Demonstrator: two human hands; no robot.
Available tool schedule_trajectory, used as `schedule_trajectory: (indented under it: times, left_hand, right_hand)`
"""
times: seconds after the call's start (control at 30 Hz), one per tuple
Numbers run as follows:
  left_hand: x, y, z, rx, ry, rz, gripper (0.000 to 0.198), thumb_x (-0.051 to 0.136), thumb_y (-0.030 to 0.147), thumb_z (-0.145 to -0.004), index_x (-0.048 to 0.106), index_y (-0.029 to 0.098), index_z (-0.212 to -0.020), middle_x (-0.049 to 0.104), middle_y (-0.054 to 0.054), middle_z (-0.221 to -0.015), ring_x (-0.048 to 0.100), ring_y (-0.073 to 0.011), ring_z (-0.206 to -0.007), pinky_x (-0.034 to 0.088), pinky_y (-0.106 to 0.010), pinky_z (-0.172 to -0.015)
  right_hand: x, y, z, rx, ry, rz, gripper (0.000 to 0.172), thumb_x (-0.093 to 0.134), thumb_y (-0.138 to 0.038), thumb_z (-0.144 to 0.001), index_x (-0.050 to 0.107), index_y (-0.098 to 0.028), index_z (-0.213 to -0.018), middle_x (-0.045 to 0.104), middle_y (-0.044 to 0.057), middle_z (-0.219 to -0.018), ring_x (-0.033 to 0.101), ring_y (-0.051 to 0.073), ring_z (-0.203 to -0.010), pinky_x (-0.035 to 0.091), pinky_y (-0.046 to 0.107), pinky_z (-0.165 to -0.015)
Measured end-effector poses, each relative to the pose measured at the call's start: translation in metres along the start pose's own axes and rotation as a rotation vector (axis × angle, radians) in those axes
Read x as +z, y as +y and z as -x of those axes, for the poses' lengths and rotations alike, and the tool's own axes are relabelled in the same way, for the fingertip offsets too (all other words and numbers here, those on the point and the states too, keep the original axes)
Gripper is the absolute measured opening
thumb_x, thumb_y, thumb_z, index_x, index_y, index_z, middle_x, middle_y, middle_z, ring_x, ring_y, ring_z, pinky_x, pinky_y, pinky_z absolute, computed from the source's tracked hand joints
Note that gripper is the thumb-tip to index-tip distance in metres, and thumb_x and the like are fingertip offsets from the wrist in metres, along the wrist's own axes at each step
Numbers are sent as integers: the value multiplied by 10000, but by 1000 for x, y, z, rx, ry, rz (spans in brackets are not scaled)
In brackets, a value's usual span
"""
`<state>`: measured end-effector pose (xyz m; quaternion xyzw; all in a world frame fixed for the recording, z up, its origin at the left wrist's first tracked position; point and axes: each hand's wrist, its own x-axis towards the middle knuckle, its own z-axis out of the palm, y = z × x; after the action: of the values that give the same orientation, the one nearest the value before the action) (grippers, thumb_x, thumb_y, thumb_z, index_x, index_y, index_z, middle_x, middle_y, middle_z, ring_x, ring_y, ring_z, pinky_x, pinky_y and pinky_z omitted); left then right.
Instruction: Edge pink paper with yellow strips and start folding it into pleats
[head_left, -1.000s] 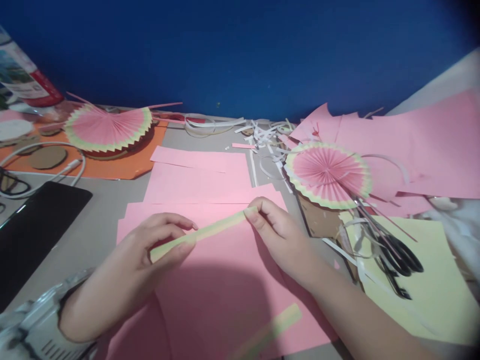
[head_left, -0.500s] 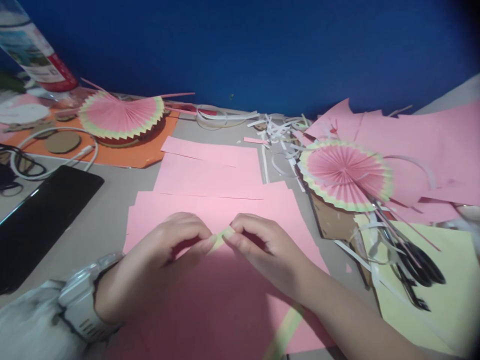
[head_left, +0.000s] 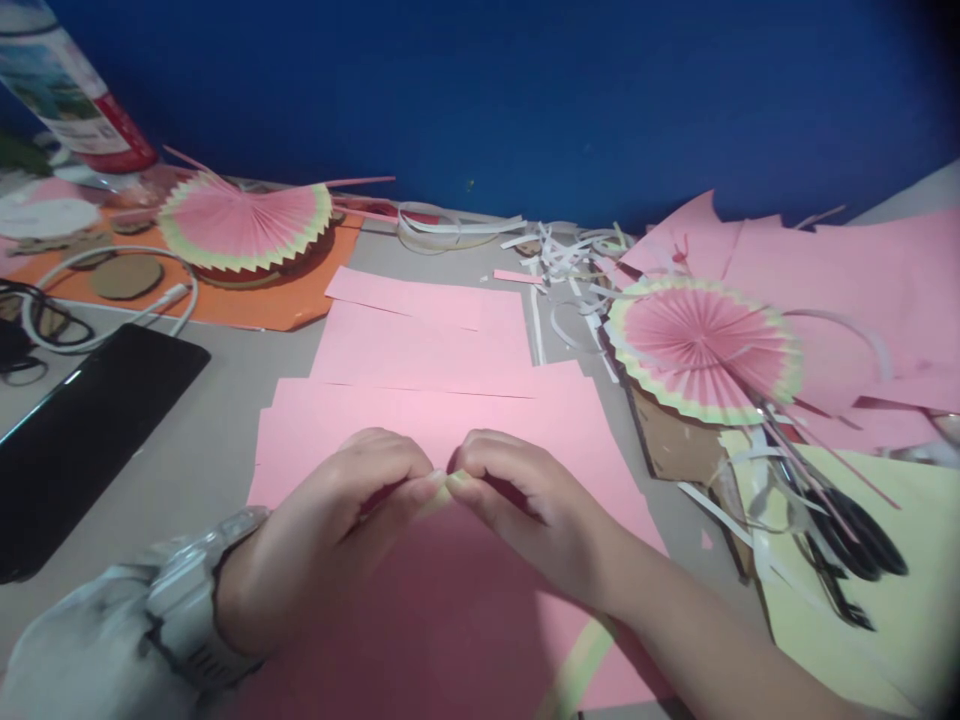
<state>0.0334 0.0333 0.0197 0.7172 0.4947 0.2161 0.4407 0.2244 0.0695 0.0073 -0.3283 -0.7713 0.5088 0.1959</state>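
Two hands meet low in the middle of the view: the left hand (head_left: 352, 510) and the right hand (head_left: 517, 500) are both curled shut, thumbs and forefingers pinched on a narrow yellow-green paper strip (head_left: 448, 484). Only a short piece of it shows between the fingertips, just above a large pink sheet (head_left: 450, 415). The work looks like creasing the strip into small folds. I judge it goes best with the two pinches close together, the edges lined up before each crease is pressed, and a light grip so the thin paper neither twists nor tears. The pink sheet lies on a grey bench (head_left: 210, 420), overlapping further pink sheets (head_left: 427, 340), and a second strip (head_left: 577, 665) lies blurred beside the right forearm. To the right sit a pleated pink fan (head_left: 701, 345) with a pale rim on a piece of cardboard (head_left: 675, 450), and black scissors (head_left: 851, 545) on a yellow sheet (head_left: 900, 610). Farther back lie white paper scraps (head_left: 562, 255), another fan (head_left: 244, 220) on an orange sheet (head_left: 255, 305), a white cable (head_left: 112, 300), a dark flat slab (head_left: 82, 430) and a bottle (head_left: 75, 100), all before a deep blue wall (head_left: 525, 100).
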Motion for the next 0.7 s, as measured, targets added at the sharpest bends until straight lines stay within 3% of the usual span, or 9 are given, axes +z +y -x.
schedule_trajectory:
  times: [0.47, 0.7]
  left_hand:
    - [0, 4, 0, -29, -3, 18, 283, 369, 322, -927, 475, 200, -696, 526, 9, -714, 493, -142, -715, 399, -251, -714]
    - [0, -1, 5, -107, 22, 91, 252, 404, 344, -917, 460, 211, -711, 479, 24, -704, 463, -140, -675, 387, -250, -647]
  right_hand:
    - [-3, 0, 0, -70, -58, -12, 218, 440, -129, -893, 384, -194, -692, 421, -34, -700, 407, 98, -658, 330, 237, -662]
    - [0, -3, 2, 10, -13, -11, 211, 438, -152, -899, 398, -197, -697, 432, -42, -683, 400, 95, -643, 324, 232, -643]
